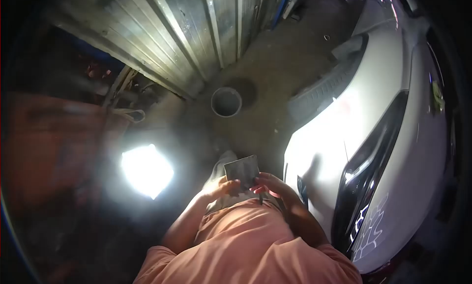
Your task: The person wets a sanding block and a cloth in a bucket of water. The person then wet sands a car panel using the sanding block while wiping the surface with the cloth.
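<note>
A thin grey rectangular sheet (pixel 243 167) is held in front of my waist, its flat face turned up toward me. My left hand (pixel 222 188) grips its lower left edge, thumb on the face. At the lower right edge, the fingers of my right hand (pixel 268 183) are closed on the same sheet. A reddish-pink patch shows by the right fingertips; I cannot make out what it is. What material the sheet is made of does not show.
To my right stands a white car (pixel 324 131) with a dark headlight (pixel 371 171). A bucket (pixel 226 102) sits on the floor ahead, near a corrugated metal wall (pixel 182 33). A glaring lamp (pixel 147 171) is at my left, beside a blurred orange-brown object (pixel 49 146).
</note>
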A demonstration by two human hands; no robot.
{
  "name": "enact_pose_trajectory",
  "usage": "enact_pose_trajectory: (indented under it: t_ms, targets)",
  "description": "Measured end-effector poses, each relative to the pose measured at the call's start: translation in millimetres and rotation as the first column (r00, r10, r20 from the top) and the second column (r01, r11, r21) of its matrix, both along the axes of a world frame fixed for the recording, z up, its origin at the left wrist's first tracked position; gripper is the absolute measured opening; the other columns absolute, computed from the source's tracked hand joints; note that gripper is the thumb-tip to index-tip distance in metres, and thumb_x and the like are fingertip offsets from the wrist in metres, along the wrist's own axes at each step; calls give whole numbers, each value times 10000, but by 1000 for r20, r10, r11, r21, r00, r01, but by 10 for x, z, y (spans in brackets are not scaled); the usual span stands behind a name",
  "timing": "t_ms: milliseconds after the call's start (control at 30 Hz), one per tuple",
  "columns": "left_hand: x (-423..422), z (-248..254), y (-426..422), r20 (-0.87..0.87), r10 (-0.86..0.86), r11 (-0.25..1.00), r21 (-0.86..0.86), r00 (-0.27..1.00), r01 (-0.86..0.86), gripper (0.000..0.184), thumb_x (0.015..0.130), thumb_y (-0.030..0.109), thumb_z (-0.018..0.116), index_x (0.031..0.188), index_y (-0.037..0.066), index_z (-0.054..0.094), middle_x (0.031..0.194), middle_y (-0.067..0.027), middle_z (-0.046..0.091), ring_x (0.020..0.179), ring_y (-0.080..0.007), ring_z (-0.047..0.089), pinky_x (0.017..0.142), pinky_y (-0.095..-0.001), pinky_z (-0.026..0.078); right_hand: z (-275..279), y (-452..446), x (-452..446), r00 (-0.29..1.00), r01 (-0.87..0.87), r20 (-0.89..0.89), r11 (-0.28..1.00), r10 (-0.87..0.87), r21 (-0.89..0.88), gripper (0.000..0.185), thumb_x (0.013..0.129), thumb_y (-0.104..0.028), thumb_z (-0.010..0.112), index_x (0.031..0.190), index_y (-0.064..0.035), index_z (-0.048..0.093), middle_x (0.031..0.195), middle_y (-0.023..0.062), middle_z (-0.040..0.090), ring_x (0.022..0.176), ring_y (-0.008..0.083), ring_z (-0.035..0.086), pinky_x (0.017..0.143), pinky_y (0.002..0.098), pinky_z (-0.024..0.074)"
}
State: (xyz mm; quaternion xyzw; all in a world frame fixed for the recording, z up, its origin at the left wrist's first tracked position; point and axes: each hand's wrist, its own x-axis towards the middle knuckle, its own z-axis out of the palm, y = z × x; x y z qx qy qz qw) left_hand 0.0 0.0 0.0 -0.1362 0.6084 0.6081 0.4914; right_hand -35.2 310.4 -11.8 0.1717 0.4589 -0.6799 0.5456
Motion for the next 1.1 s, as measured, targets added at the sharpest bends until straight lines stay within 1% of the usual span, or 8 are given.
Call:
enact_pose_trajectory:
  t_ms: [200,300,667,767,833,900,1000,1100]
  targets:
    - [-165,-1485,62,47,637,758,-218,769,-615,574,1076,515,576,1220,-34,661,977,-121,695,974,-213,702,824,-376,578,-1293,-141,-1101,826,-310,-158,670,541,675,469,1046,-485,621,1069,-29,726,1007,168,765,964,241,746,849,388,571]
    - [-396,-1144,-106,68,815,561,-343,575,-754,616,1114,510,515,1175,-88,650,1000,-168,718,941,-222,712,772,-371,611,-2062,-526,-1531,699,-214,-270,553,663,805,403,1045,-432,627,1115,-42,703,1028,198,757,1000,377,730,866,457,553]
    - [-2,-1830,337,158,410,704,-681,898,-201,526,1120,394,495,949,-50,721,749,-150,743,634,-355,712,596,-484,528,-4886,-1641,-3736,143,-59,-478,489,867,870,387,1008,-185,598,1373,-66,646,1420,159,655,1248,401,649,1062,508,535]
    - [-550,-1678,347,-73,438,667,-642,896,-379,445,1118,352,474,1033,-24,697,739,-123,728,636,-343,686,625,-470,517,-5949,-1877,-4212,199,7,-603,614,773,789,401,945,-120,644,1343,-82,682,1447,144,646,1361,378,587,1117,478,505]
    - [-467,-1747,407,-176,532,616,-590,828,-522,438,1119,361,455,1181,-36,629,850,-140,728,676,-310,697,612,-420,535,-5980,-2055,-4605,-70,49,-377,380,924,924,465,1015,-231,594,1474,-164,626,1503,165,599,1428,324,539,1188,440,453]
    - [-282,-1636,497,-30,705,572,-567,708,-593,530,1116,391,451,1358,-76,512,1079,-198,696,750,-278,720,605,-367,578,-6622,-2093,-4592,-8,-21,-474,474,880,880,467,990,-283,618,1433,-144,665,1481,153,631,1400,331,568,1183,455,448]
    - [-289,-1436,606,83,824,485,-615,560,-622,589,1107,381,485,1446,-99,445,1282,-247,631,925,-302,725,703,-379,615,-6603,-2268,-4574,-147,-354,-52,-3,988,935,321,977,-230,624,1247,-148,777,1262,101,766,1192,298,721,1032,446,552]
    - [-441,-1442,564,64,700,549,-685,711,-479,542,1098,369,498,1402,-80,490,1238,-234,648,926,-329,713,747,-409,593,-6831,-2205,-4182,78,-40,-97,101,992,994,286,956,-281,661,1159,-156,817,1202,84,785,1160,259,739,1010,438,562]
